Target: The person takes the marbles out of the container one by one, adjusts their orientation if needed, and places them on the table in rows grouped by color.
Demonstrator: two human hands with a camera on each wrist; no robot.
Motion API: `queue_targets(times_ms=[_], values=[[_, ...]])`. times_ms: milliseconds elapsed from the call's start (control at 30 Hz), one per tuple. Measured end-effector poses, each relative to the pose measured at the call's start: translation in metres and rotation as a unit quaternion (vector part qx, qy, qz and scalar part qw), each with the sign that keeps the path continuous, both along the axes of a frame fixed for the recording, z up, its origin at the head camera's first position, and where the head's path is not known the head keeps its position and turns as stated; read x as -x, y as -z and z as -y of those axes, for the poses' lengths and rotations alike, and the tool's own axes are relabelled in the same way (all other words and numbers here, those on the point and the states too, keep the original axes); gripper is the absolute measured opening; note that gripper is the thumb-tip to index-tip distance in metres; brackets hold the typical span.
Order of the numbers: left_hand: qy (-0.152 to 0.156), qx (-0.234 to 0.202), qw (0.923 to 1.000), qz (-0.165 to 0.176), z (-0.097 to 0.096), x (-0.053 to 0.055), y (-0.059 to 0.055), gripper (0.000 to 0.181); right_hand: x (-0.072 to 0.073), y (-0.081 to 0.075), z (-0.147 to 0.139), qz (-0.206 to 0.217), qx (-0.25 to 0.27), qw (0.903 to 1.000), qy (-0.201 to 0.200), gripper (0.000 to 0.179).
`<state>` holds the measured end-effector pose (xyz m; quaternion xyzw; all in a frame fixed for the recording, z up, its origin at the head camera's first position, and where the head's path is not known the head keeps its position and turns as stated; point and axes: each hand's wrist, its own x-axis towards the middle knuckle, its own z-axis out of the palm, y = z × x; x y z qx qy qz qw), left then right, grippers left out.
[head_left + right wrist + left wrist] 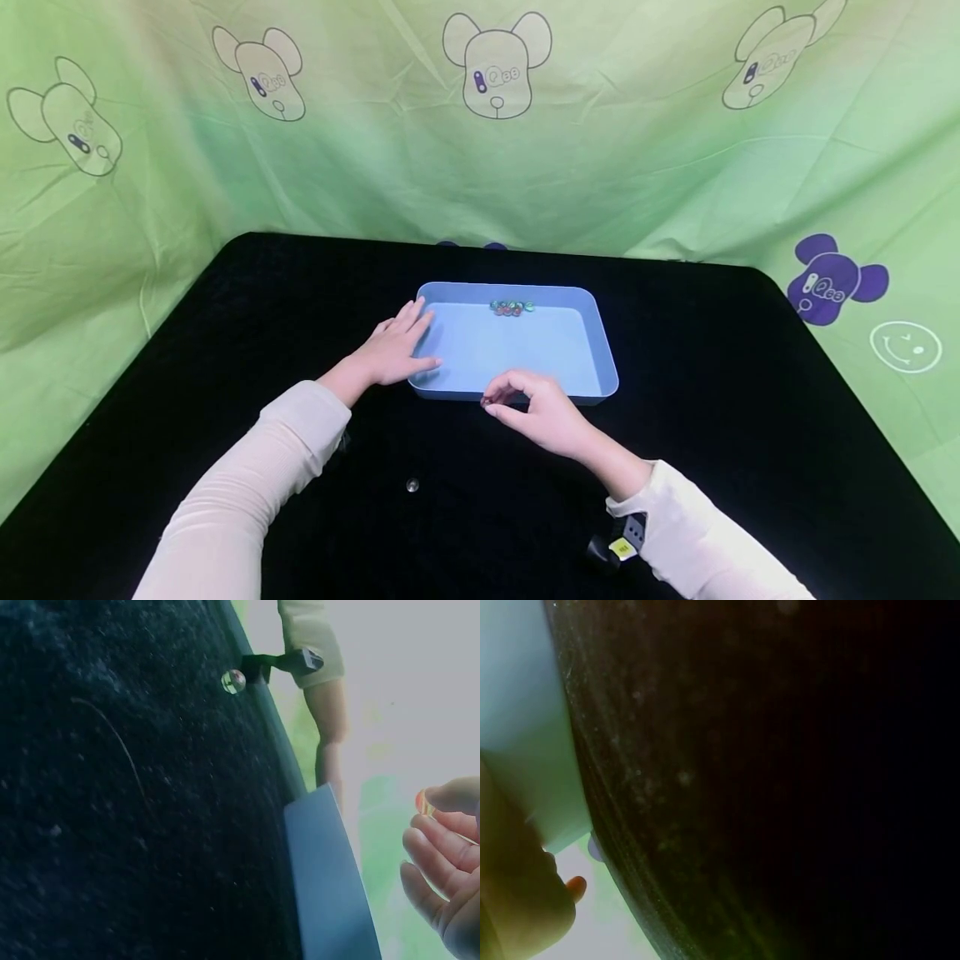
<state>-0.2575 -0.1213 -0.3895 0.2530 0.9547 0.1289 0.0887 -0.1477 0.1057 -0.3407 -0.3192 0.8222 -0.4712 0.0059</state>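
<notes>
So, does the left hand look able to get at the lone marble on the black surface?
Probably yes: the left hand lies spread at the blue tray, and nothing visible stands between it and the lone marble. The right hand, pinching a reddish marble, is off to one side.

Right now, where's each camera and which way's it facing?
Head: on the head, facing down-forward at the tray; left hand and right hand show.
Left wrist: on that wrist, facing tabletop and tray; left hand partly.
Right wrist: on that wrist, facing tabletop, loose marble; right hand, left arm.
Head and right wrist share the loose marble.
</notes>
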Motion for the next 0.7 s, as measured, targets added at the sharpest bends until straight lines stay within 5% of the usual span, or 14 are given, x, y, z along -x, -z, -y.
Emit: queue_targets(times_ms=[233, 700], values=[[0.003, -0.002, 1.0, -0.003, 0.0, 0.001, 0.002, 0.079, 0.001, 0.029, -0.003, -0.013, -0.009, 0.9994, -0.031, 0.009], [0.007, -0.015, 0.9999, 0.004, 0.002, 0.0, 0.001, 0.082, -0.013, 0.043, 0.008, -0.015, -0.01, 0.995, -0.098, 0.009]])
